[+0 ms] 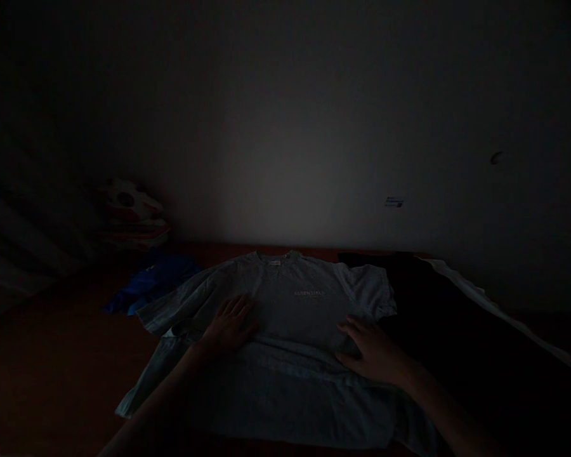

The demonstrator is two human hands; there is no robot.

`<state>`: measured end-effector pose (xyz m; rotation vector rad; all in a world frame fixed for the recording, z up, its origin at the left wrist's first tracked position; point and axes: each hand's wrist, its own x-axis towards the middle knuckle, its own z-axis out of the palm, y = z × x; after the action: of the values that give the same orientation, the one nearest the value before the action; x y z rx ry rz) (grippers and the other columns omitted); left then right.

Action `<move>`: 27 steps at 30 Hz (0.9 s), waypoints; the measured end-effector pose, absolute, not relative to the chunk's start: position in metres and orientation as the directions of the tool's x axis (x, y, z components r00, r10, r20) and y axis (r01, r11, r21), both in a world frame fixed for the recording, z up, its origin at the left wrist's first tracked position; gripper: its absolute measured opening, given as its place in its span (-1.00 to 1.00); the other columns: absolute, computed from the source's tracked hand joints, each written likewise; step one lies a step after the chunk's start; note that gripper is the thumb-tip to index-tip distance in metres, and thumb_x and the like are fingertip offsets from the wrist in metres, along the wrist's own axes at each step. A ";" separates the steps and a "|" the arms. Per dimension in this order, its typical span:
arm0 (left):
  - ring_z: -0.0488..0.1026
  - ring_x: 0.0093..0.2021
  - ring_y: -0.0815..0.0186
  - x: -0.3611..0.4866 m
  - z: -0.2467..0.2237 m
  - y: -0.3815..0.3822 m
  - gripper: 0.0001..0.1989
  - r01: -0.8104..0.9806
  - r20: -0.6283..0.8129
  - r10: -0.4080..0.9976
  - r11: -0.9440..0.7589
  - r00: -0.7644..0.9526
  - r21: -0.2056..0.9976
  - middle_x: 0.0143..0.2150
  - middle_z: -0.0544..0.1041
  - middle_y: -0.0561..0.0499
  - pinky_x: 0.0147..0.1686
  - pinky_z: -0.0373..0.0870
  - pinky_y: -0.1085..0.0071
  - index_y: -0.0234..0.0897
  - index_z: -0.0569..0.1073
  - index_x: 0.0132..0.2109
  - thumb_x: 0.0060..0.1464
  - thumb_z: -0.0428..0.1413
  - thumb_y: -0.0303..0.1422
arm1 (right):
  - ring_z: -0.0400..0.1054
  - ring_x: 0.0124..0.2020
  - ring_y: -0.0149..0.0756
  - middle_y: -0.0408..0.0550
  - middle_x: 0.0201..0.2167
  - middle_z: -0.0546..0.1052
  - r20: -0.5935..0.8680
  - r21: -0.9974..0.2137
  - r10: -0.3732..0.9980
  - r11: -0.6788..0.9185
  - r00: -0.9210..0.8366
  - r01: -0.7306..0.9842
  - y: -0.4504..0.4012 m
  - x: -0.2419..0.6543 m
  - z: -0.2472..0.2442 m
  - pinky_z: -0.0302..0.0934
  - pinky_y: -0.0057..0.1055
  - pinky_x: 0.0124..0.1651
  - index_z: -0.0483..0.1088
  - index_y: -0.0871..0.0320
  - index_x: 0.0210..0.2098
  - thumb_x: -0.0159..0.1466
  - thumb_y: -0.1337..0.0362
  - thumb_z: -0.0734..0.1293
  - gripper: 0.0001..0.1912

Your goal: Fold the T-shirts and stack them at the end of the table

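A grey short-sleeved T-shirt (285, 317) with small lettering on its chest lies face up on a reddish-brown surface, its collar away from me. Creases run across its middle, and more greyish cloth shows below them. My left hand (229, 324) rests on the left side of the shirt, fingers spread. On the right side of the shirt, below the sleeve, lies my right hand (368, 349) with its fingers apart. Neither hand holds anything. The picture is very dark.
Blue cloth (155, 279) lies at the left beside the sleeve. Behind it is a red and white pile (136, 216). Black cloth (438, 324) with a pale strip (476, 295) along its edge covers the right. A wall (290, 139) stands behind.
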<state>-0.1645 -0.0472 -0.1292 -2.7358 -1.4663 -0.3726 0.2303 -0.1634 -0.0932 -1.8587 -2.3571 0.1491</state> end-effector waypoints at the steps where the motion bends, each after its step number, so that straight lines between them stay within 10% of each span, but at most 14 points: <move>1: 0.07 0.49 -0.08 -0.164 -0.129 -0.050 -0.34 0.822 0.211 0.820 -0.560 0.531 0.106 0.51 0.14 -0.21 0.41 0.02 -0.14 -0.21 0.25 0.42 0.35 -0.09 0.05 | 0.38 0.24 0.17 0.27 0.24 0.47 0.022 -0.151 0.976 0.217 -0.216 0.964 -0.161 0.225 -0.084 0.21 0.11 0.26 0.47 0.16 0.17 0.27 -0.10 0.38 -0.38; 8: 0.23 0.42 0.01 -0.167 -0.124 -0.051 -0.40 0.800 0.274 0.841 -0.533 0.466 0.275 0.41 0.34 -0.21 0.40 0.13 -0.03 -0.27 0.35 0.34 0.35 -0.06 0.00 | 0.53 -0.07 -0.12 0.05 -0.14 0.65 0.201 -0.258 0.967 0.208 -0.158 0.944 -0.099 0.147 -0.065 0.30 -0.29 -0.01 0.53 0.13 -0.21 0.36 0.18 0.32 -0.81; 16: 0.45 0.23 0.07 -0.165 -0.109 -0.056 -0.60 0.728 0.349 0.863 -0.499 0.366 0.470 0.22 0.51 -0.17 0.27 0.37 0.06 -0.21 0.46 0.18 0.36 -0.03 -0.12 | 0.49 -0.34 -0.21 -0.04 -0.40 0.58 0.327 -0.524 0.935 0.299 -0.135 0.798 -0.069 0.115 -0.125 0.23 -0.35 -0.25 0.39 0.07 -0.36 0.39 0.08 0.20 -0.71; 22: 0.48 0.16 0.11 -0.177 -0.086 -0.058 -0.65 0.736 0.499 0.840 -0.475 0.214 0.482 0.13 0.53 -0.17 0.17 0.44 0.17 -0.22 0.42 0.15 0.35 -0.02 -0.18 | 0.47 -0.38 -0.20 -0.06 -0.44 0.56 0.281 -0.746 0.950 0.304 -0.134 0.593 -0.071 0.127 -0.127 0.26 -0.34 -0.27 0.39 0.06 -0.35 0.35 -0.11 0.17 -0.59; 27: 0.48 0.16 0.04 -0.258 -0.058 -0.033 -0.63 0.957 0.356 0.932 -0.040 -0.067 0.286 0.16 0.50 -0.23 0.13 0.44 0.12 -0.25 0.43 0.16 0.31 -0.04 -0.26 | 0.50 -0.32 -0.18 -0.04 -0.40 0.59 0.260 -0.767 0.954 0.299 -0.151 0.568 -0.071 0.126 -0.124 0.29 -0.32 -0.22 0.42 0.05 -0.34 0.33 -0.07 0.19 -0.62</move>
<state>-0.2580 -0.0332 -0.0577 -2.1071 -2.1378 -0.7210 0.1263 -0.0714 -0.1235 -1.3653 -1.8276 0.6593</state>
